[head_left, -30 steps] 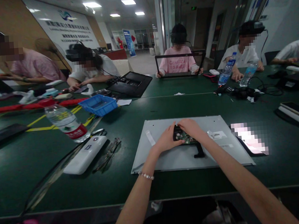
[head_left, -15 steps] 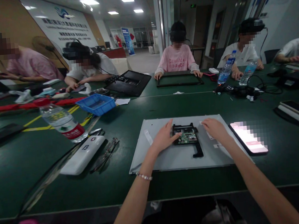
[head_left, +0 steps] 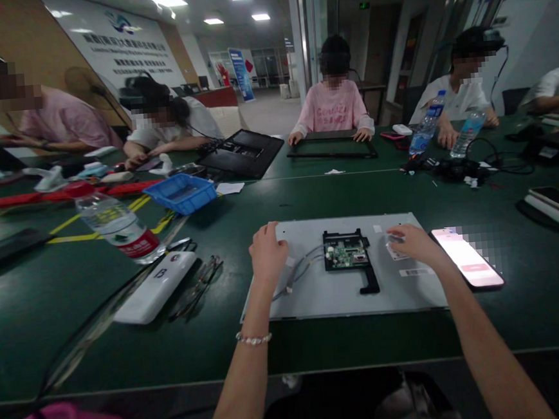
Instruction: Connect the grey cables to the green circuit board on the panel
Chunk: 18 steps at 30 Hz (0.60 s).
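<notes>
A flat silver-white panel [head_left: 311, 304], like the back of a display, lies before me on the green table. On its middle sits a black plastic bracket [head_left: 370, 278] with a green circuit board [head_left: 345, 256] in it. Thin grey cables [head_left: 296, 274] curve from the board's left side. My left hand [head_left: 268, 257] is over the panel's upper left edge, thumb apart from bent fingers, and nothing shows in it. Over the right part of the panel, my right hand [head_left: 418, 244] has loosely bent, parted fingers beside a small white label [head_left: 397, 252]. Contact with the panel is unclear.
A lit phone [head_left: 467, 259] lies right of the panel. To the left are eyeglasses [head_left: 199, 288], a white power bank [head_left: 157, 289], a water bottle [head_left: 121, 228] and a blue tray [head_left: 181, 194]. Across the table, a person holds a black frame [head_left: 332, 156].
My left hand has moved left from the circuit board to the panel's upper left edge, uncovering the grey cables. My right hand has shifted slightly right, its fingers more spread.
</notes>
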Tool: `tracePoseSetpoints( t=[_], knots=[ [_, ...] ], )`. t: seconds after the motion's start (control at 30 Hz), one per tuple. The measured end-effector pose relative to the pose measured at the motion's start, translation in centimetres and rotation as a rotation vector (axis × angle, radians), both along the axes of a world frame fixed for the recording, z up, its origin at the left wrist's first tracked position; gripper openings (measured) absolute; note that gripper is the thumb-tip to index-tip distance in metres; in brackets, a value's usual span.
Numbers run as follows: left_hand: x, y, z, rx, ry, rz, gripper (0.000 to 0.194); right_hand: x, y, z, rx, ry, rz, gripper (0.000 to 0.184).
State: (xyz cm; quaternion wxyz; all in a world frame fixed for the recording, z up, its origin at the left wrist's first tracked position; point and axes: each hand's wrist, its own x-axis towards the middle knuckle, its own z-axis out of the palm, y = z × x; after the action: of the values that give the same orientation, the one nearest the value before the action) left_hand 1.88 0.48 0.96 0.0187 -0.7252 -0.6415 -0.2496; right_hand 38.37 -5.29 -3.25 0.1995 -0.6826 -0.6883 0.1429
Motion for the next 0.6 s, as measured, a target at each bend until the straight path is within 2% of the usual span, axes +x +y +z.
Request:
tracePoseSetpoints(
  t=[0.1,0.23,0.4,0.6],
  knots=[
    [-0.5,0.0,-0.3,-0.109,0.063,0.056,0.040,0.0,0.1,-0.1,-0.065,0.023,0.002,0.028],
    [-1.1,0.7,-1.4,-0.202,0.023,-0.023,0.038,0.0,0.1,0.0,-0.093,0.035,-0.029,0.019],
    [-1.4,1.6,-2.1,-0.204,-0.036,-0.080,0.049,-0.1,-0.3,0.6,-0.046,0.040,-0.055,0.016],
    [-1.1,1.6,-1.9,-0.132,-0.142,-0.125,0.048,0.0,-0.6,0.8,-0.010,0.010,-0.083,0.017]
  ],
)
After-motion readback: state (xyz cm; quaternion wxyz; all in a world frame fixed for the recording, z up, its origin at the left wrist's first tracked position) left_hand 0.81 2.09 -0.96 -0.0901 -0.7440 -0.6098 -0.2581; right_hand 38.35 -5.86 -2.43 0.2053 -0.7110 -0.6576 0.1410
